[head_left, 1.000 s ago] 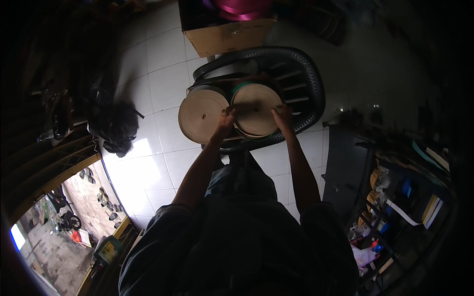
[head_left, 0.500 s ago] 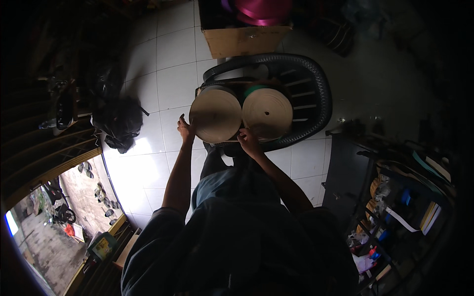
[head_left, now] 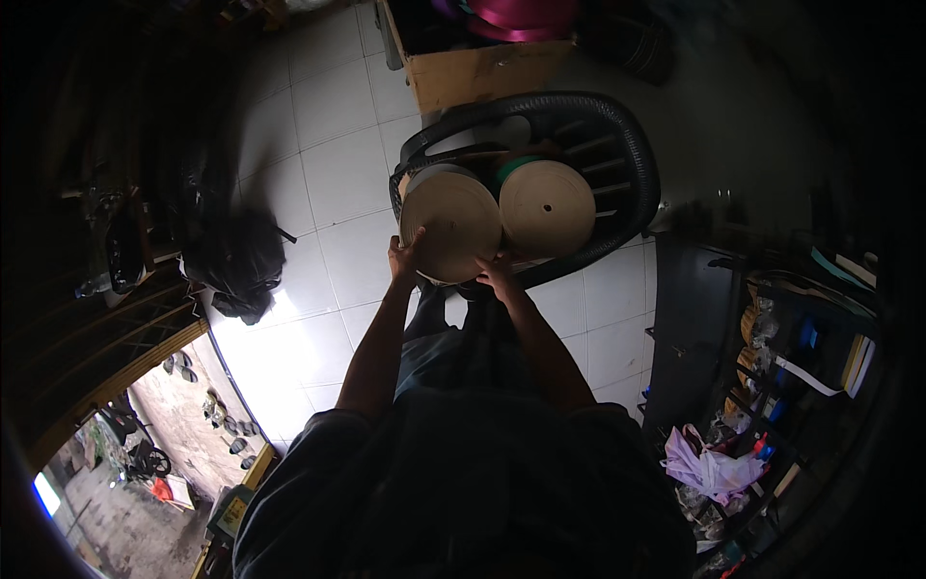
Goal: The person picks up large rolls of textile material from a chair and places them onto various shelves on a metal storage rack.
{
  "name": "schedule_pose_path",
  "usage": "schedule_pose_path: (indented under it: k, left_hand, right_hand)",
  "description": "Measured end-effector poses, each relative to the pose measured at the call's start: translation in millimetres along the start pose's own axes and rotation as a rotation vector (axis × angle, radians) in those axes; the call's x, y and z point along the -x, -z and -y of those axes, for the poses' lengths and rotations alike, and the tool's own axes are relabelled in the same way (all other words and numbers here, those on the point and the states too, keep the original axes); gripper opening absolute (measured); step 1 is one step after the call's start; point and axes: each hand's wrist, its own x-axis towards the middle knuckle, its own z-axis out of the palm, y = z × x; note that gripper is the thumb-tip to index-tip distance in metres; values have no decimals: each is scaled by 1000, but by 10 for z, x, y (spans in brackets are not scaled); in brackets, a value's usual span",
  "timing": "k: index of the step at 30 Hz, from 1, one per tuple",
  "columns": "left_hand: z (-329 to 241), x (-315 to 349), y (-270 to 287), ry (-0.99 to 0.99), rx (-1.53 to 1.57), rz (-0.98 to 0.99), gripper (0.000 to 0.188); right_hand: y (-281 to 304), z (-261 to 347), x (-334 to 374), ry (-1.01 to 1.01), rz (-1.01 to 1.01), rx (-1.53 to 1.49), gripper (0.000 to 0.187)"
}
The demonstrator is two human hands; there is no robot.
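Two large round tan spools lie side by side on a black plastic armchair [head_left: 637, 145], their flat faces up. My left hand [head_left: 403, 259] grips the rim of the left spool [head_left: 449, 217], thumb laid over its face. At that spool's lower right edge my right hand [head_left: 494, 274] holds the rim, with its fingers partly hidden. The right spool [head_left: 550, 217] has a small dark hole at its centre and a green band showing at its upper edge; neither hand holds it. A grey edge shows behind the left spool.
Beyond the chair stands a cardboard box [head_left: 492, 75] with a shiny pink roll [head_left: 521, 17] in it. A black bag [head_left: 241, 265] lies on the white tiled floor [head_left: 333, 183] to the left. A cluttered dark shelf [head_left: 772, 415] stands right, with an open doorway at lower left.
My left hand has moved its thumb onto the left spool's face. My right hand has shifted from between the spools to the left spool's lower right rim. The whole view has turned slightly.
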Motion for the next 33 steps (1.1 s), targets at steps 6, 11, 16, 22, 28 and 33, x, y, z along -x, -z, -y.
schedule_pose_path:
  k: [6, 11, 16, 22, 28, 33]
  left_hand:
    - [-148, -183, 340, -29, 31, 121, 52]
    - [-498, -136, 625, -22, 160, 375, 50]
    - [-1002, 189, 514, -51, 82, 595, 51]
    - [-1257, 560, 128, -146, -74, 856, 59]
    - [-1191, 1242, -430, -222, -314, 972, 64]
    - [-921, 2010, -742, -300, -375, 1073, 63]
  right_hand:
    - [-273, -90, 212, -36, 52, -133, 69]
    - [-485, -16, 496, 142, 119, -550, 74]
    - [-115, -276, 643, 1295, -78, 507, 60]
    - [-103, -15, 1503, 506, 130, -694, 55]
    - [280, -226, 2266, 561, -23, -982, 57]
    - [679, -668, 2889, 700, -120, -1065, 57]
